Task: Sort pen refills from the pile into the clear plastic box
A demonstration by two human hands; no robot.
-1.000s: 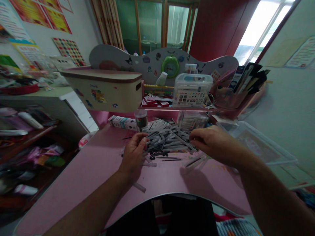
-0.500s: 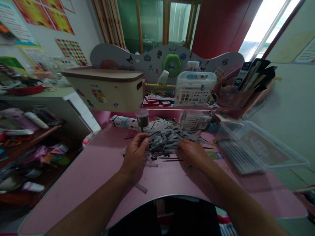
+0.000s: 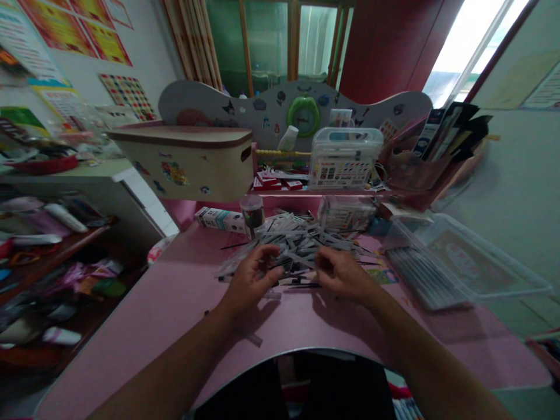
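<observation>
Worktop: pink laminate worktop [image 3: 144, 309], its curved edge facing the person
Pile: loose pile of slim grey-and-black plastic pen parts [image 3: 297, 245], mid-worktop between both hands
Left: left hand [image 3: 249, 286], palm down, curled fingers [image 3: 266, 254] on the pile's near edge; cannot tell whether they grip anything
Right: right hand [image 3: 343, 274], palm down, bent fingers [image 3: 326, 259] touching the pile's near edge, apparently not gripping
Tray: clear plastic tray [image 3: 464, 262], right of the pile, holding grey sticks in rows

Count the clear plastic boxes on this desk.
3. A handled case stands on the raised back shelf, a smaller box sits just behind the pile of slim pens, and a wide shallow box lies at the right. Others may be hidden.
</observation>
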